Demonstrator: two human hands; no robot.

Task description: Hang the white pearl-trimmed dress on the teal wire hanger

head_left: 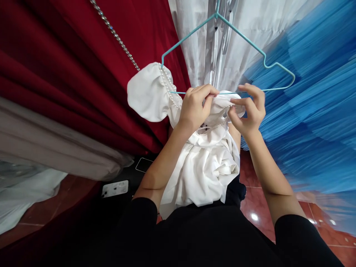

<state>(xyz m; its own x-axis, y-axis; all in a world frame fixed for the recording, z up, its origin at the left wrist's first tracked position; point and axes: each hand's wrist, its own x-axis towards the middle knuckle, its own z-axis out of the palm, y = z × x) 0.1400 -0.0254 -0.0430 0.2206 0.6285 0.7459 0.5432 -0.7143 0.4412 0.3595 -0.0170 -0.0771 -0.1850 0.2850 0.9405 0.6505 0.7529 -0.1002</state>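
Note:
A white garment with pearl trim (211,159) lies over my lap, one puffy sleeve spread to the left over the left corner of a light blue wire hanger (239,31). My left hand (196,105) is closed at the hanger's bottom bar, thumb and fingers pinched together beside the white cloth. Beside it on the right, my right hand (249,107) has curled fingers, with thumb and index finger at the pearl-trimmed edge of the other sleeve. The hanger's right end sticks out bare past my right hand.
Red fabric (83,74) hangs at the left, a blue tulle dress (314,111) at the right. White cloth and a metal rail (215,55) are behind the hanger. A phone (115,188) lies on a black surface at the lower left.

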